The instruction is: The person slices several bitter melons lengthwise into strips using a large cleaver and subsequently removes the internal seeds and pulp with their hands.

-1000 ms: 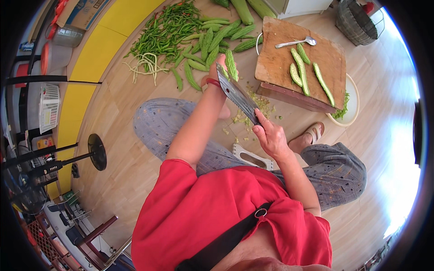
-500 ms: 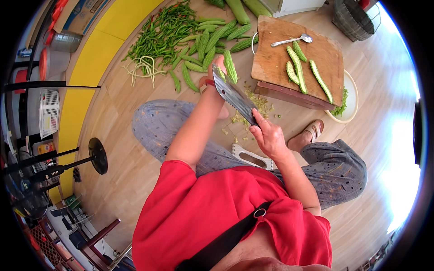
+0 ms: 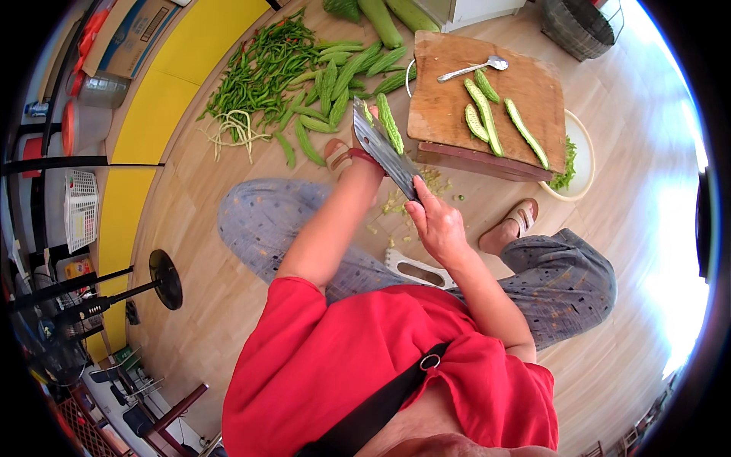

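1. Head view: the right hand [image 3: 442,225] is closed round the grip end of a cleaver [image 3: 387,156], its broad, flat, grey metal blade streaked along its length.
2. The left hand [image 3: 374,112], mostly hidden behind that blade, grasps a bitter gourd [image 3: 390,126], green and ridged; whether the edge touches it, I cannot tell.
3. The gourd is above the floor, just left of a thick wooden chopping board [image 3: 525,84] with a worn brown face.
4. On the board lie a shiny metal spoon [image 3: 476,68] and four gourd pieces [image 3: 487,118], long and narrow, three showing pale cut insides.
5. A reddish-brown block [image 3: 487,161] supports the board; beside it, a round pale basin [image 3: 590,160] contains leafy-looking green bits.
6. Whole bumpy gourds [image 3: 335,84], slender glossy chillies [image 3: 259,68] and thin, pale, tangled beans [image 3: 236,135] lie on the floor [image 3: 190,320], which is light and wood-grained, with crumbly scraps [image 3: 396,206] scattered near the block.
7. Yellow panels [image 3: 160,99] line the left side, near a black fan [image 3: 165,279]; bright light whitens the right.
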{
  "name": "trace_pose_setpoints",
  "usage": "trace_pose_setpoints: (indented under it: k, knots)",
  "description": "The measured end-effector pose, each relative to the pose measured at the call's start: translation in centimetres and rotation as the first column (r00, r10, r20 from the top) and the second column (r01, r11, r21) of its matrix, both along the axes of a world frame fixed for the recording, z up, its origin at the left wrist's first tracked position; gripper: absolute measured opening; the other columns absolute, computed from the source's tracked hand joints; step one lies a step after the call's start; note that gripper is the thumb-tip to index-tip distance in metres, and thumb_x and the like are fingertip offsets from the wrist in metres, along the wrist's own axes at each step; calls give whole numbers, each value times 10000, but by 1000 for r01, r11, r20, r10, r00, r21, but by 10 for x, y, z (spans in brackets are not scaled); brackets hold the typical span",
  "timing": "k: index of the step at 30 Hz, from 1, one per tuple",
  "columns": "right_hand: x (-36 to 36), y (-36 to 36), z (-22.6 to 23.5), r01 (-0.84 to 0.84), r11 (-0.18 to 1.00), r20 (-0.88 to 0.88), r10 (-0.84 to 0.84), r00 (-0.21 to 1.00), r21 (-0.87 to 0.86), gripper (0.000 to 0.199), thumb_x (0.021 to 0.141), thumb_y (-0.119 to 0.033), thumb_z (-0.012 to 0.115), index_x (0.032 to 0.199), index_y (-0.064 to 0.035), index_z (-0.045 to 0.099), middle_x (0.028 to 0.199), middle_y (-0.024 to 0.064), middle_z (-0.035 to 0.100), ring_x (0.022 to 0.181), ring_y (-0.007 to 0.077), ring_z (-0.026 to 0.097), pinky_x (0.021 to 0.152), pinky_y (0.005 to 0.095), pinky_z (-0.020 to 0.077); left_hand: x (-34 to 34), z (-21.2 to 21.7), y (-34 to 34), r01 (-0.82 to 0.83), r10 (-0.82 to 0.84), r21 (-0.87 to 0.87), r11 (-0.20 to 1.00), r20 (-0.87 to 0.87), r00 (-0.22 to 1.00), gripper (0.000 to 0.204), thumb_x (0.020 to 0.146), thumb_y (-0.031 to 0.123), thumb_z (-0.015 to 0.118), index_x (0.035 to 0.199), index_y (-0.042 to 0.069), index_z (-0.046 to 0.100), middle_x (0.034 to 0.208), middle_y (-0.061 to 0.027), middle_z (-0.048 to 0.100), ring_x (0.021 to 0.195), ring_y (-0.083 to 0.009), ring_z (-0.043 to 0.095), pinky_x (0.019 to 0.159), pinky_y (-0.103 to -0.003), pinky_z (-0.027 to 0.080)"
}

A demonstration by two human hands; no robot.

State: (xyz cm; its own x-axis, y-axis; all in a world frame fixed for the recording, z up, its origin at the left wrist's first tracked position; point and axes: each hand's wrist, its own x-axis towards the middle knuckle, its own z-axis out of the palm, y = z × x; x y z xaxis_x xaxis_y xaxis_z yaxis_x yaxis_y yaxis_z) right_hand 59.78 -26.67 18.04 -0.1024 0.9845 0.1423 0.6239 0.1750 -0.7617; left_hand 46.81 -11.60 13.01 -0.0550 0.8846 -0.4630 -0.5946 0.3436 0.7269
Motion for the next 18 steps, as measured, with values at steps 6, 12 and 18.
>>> trace_pose_setpoints:
  k: [6, 12, 18]
  knots:
    - [2, 11, 1, 66, 996, -44, -68, 997, -54, 402, 869, -277, 529, 1155, 6, 509, 736, 216, 601, 648, 383, 588, 580, 443, 470, 20, 14, -7, -44, 43, 17, 999, 69, 997, 198, 899, 275, 424, 808, 115, 497, 707, -22, 501, 601, -155, 508, 514, -305, 427]
    - [12, 31, -8, 149, 987, -96, -154, 983, -62, 441, 911, -329, 446, 1181, 15, 500, 718, 242, 577, 689, 400, 583, 600, 429, 452, 47, 15, -16, 26, 4, 141, 990, -211, 977, 219, 920, 173, 376, 848, 30, 525, 729, -38, 538, 611, -135, 528, 556, -282, 447]
    - [43, 57, -26, 251, 967, -182, -256, 949, -51, 480, 915, -375, 439, 1179, 18, 515, 562, 120, 528, 531, 228, 556, 535, 337, 438, 60, 27, -25, 249, -169, 245, 937, -309, 936, 285, 925, 162, 375, 1092, -12, 527, 920, -60, 588, 811, -127, 548, 736, -262, 441]
